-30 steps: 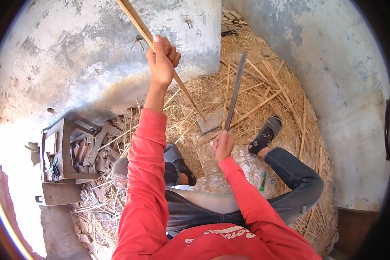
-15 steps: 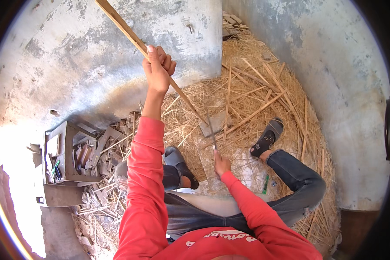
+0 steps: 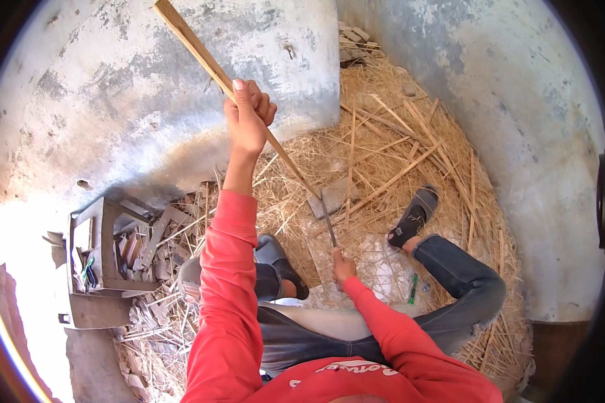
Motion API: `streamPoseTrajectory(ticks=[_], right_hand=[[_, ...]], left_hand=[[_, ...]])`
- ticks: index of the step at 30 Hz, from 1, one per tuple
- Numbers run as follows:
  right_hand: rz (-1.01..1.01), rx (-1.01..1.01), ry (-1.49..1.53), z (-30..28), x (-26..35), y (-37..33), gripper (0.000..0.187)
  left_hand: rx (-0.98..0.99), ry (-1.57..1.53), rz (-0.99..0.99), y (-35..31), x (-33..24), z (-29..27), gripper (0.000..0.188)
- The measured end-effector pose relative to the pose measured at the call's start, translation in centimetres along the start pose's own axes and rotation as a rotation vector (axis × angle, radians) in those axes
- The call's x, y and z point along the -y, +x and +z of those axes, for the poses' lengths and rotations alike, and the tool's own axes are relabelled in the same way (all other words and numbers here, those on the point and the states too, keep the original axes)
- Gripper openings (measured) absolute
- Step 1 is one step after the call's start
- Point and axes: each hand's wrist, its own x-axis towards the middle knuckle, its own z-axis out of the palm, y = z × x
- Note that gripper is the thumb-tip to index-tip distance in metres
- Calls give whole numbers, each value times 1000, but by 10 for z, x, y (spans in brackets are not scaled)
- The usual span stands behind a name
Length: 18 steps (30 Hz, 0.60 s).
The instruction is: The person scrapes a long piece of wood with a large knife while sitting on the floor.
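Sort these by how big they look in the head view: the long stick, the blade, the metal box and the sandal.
1. stick
2. metal box
3. blade and sandal look about alike, so no ranking. The stick's raised end is nearer the camera, which may enlarge it.

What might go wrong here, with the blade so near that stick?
The blade in the right hand meets the cane low down; a slip could send it toward the sandalled feet close by. The left hand grips the bare cane, so splinters are possible. Loose shavings underfoot could slide.
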Motion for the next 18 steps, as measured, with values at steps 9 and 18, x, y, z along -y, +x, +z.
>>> streamPoseTrajectory(ticks=[9, 18], right_hand=[[-637, -120, 241, 10, 51, -34, 57], [307, 174, 339, -1, -16, -31, 61]], left_hand=[[-30, 40, -31, 3, 2, 9, 57], [-36, 10, -28, -10, -3, -7, 58]])
